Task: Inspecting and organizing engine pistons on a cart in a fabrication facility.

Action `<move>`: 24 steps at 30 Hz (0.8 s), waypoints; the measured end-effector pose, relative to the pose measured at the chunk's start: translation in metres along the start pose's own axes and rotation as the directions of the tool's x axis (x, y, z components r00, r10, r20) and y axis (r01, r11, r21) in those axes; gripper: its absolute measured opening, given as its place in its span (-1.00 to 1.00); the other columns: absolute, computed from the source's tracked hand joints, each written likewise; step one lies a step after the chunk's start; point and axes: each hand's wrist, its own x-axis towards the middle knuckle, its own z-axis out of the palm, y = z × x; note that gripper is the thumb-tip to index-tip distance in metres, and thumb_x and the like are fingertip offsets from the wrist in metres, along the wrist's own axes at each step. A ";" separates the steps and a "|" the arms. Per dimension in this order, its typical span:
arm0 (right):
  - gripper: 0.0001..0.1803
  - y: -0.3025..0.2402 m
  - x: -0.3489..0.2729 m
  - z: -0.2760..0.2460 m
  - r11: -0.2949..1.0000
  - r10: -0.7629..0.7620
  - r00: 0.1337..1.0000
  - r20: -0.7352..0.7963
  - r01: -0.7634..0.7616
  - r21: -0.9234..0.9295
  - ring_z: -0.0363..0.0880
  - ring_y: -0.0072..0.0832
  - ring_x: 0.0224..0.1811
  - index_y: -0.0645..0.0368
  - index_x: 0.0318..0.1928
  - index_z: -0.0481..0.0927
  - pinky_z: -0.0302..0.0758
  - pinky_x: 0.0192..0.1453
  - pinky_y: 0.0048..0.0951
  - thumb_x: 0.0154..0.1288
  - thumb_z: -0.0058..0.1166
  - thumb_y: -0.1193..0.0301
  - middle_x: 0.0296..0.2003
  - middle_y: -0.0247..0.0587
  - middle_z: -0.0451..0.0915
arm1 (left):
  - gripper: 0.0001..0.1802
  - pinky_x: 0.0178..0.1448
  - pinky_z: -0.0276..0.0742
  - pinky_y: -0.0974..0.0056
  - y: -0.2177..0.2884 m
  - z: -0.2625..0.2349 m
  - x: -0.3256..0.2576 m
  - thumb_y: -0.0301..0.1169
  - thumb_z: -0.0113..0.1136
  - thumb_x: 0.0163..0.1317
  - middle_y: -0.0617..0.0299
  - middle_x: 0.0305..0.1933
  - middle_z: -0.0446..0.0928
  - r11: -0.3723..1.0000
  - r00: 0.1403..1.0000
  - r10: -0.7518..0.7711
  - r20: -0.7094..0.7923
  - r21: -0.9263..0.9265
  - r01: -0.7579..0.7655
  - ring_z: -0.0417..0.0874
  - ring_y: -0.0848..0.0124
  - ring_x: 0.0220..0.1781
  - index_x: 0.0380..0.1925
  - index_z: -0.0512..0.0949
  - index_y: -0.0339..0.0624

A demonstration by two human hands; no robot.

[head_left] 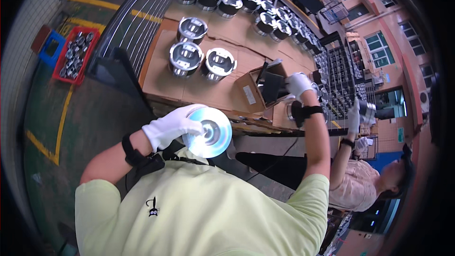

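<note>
My left hand (173, 125), in a white glove, grips a shiny round metal piston (217, 135) by its edge, its flat face turned up in front of my chest. My right hand (299, 85), gloved too, is curled at the right side of a small open cardboard box (248, 91). Dark sheet-like material (272, 86) stands in that box, close against my right fingers. What those fingers hold is hidden. Left of the box, three pistons (221, 62) stand on the cardboard-covered pallet (163, 83).
Several more pistons (230, 4) stand in rows farther back. A wire mesh side (137, 19) borders the pallet on the left. A red crate (64, 73) of metal parts sits on the floor. At right, a co-worker (358, 180) handles a piston (366, 111) near a rack (343, 73).
</note>
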 end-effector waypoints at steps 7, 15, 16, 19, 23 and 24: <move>-0.68 0.001 -0.089 -0.126 0.963 0.268 0.963 -0.021 -0.268 0.027 0.69 -0.06 -0.15 -0.10 -0.01 0.69 0.60 -0.09 -0.08 0.20 0.14 0.40 -0.20 -0.03 0.68 | -0.45 0.04 0.52 0.38 0.007 0.004 0.000 -0.44 0.24 0.09 0.24 -0.04 0.55 0.995 0.998 -0.045 0.039 0.096 0.041 0.56 0.52 -0.04 0.14 0.45 -0.27; -0.71 -0.069 -0.196 -0.160 0.767 -0.197 0.816 -0.543 0.473 0.434 0.53 -0.32 -0.52 0.03 -0.13 0.71 0.49 -0.38 -0.37 0.05 0.30 0.48 -0.28 -0.23 0.71 | -0.34 0.26 0.45 0.27 0.019 0.003 0.004 -0.45 0.32 -0.02 0.21 0.10 0.55 0.982 0.939 -0.182 0.292 0.102 0.159 0.53 0.43 0.15 0.19 0.45 -0.24; -0.61 -0.092 -0.205 -0.176 0.757 -0.215 0.868 -0.447 0.438 0.485 0.52 -0.27 -0.55 -0.08 -0.05 0.71 0.46 -0.44 -0.32 0.02 0.32 0.44 -0.45 -0.29 0.60 | -0.33 0.29 0.42 0.26 0.019 0.002 0.005 -0.43 0.29 -0.05 0.20 0.11 0.54 0.981 0.925 -0.188 0.330 0.104 0.162 0.51 0.42 0.17 0.19 0.45 -0.23; -0.61 -0.119 -0.217 -0.174 0.736 -0.295 0.846 -0.443 0.497 0.460 0.50 -0.34 -0.58 -0.12 0.00 0.72 0.39 -0.50 -0.34 0.09 0.28 0.40 -0.54 -0.38 0.48 | -0.32 0.29 0.42 0.26 0.032 0.008 0.003 -0.42 0.25 -0.07 0.20 0.10 0.55 0.968 0.905 -0.221 0.364 0.197 0.157 0.51 0.42 0.17 0.18 0.46 -0.23; -0.53 -0.134 -0.225 -0.168 0.760 -0.292 0.835 -0.467 0.499 0.416 0.43 -0.39 -0.62 -0.22 0.02 0.69 0.32 -0.56 -0.35 0.01 0.39 0.34 -0.57 -0.41 0.42 | -0.29 0.29 0.42 0.25 0.050 0.015 -0.003 -0.41 0.25 -0.11 0.16 0.10 0.53 0.898 0.909 -0.259 0.327 0.428 0.101 0.52 0.36 0.17 0.19 0.46 -0.19; -0.53 -0.137 -0.225 -0.169 0.763 -0.287 0.834 -0.471 0.496 0.415 0.42 -0.40 -0.63 -0.22 0.01 0.68 0.31 -0.57 -0.35 0.01 0.39 0.33 -0.57 -0.41 0.42 | -0.29 0.29 0.42 0.25 0.052 0.015 -0.003 -0.41 0.25 -0.11 0.16 0.10 0.53 0.897 0.906 -0.264 0.331 0.429 0.105 0.52 0.36 0.17 0.19 0.46 -0.19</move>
